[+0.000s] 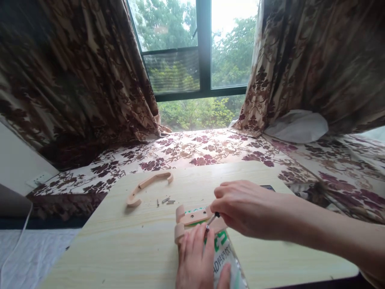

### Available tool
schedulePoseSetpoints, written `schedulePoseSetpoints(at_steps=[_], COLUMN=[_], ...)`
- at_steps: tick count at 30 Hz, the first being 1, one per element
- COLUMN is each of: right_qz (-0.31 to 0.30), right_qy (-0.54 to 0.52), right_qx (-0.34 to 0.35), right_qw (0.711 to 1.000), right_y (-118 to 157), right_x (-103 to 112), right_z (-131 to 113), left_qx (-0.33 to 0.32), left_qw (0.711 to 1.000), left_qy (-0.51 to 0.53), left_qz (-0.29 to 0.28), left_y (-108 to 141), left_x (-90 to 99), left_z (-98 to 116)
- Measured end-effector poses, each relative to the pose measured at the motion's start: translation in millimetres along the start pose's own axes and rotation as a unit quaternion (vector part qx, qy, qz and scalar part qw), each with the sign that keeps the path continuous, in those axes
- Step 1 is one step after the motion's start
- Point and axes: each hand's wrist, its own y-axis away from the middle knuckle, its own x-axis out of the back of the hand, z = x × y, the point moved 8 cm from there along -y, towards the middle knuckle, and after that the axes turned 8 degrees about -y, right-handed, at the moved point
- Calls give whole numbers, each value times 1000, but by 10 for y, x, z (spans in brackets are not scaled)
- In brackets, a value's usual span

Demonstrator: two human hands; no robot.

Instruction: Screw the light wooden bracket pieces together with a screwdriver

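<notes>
My right hand point(240, 204) is closed around a screwdriver point(214, 218); most of its handle is hidden in the fist. Its shaft slants down to a small metal screw point(207, 228) beside my left fingertips. My left hand point(197, 257) lies flat, fingers stretched over the nearer wooden piece point(179, 233) and thumb apart. Just beyond it is another light wooden piece point(197, 217) with two dark holes and a rounded end. Both rest on a printed drink package point(224, 253) with green and dark lettering, partly covered by my left hand.
On the pale wooden table point(129, 249), a curved wooden piece point(150, 183) lies at the far left, near several loose screws point(168, 200). A dark flat object point(268, 187) shows behind my right wrist. Beyond are a floral cover point(204, 148), a white bag point(297, 126) and curtains.
</notes>
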Motion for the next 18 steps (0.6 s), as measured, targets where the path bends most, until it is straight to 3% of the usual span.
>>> schedulePoseSetpoints(at_steps=[6, 11, 18], right_qz=[-44, -39, -69], right_qy=[53, 77, 129], right_qx=[27, 50, 84], right_qw=[997, 995, 986], right_y=[-91, -162, -396], right_x=[-52, -46, -50], right_z=[-101, -132, -305], left_qx=[11, 22, 44], left_qw=[1000, 999, 997], left_qy=[1, 13, -6], left_qz=[17, 22, 63], left_y=[73, 104, 11], left_x=[-71, -100, 50], left_z=[0, -28, 0])
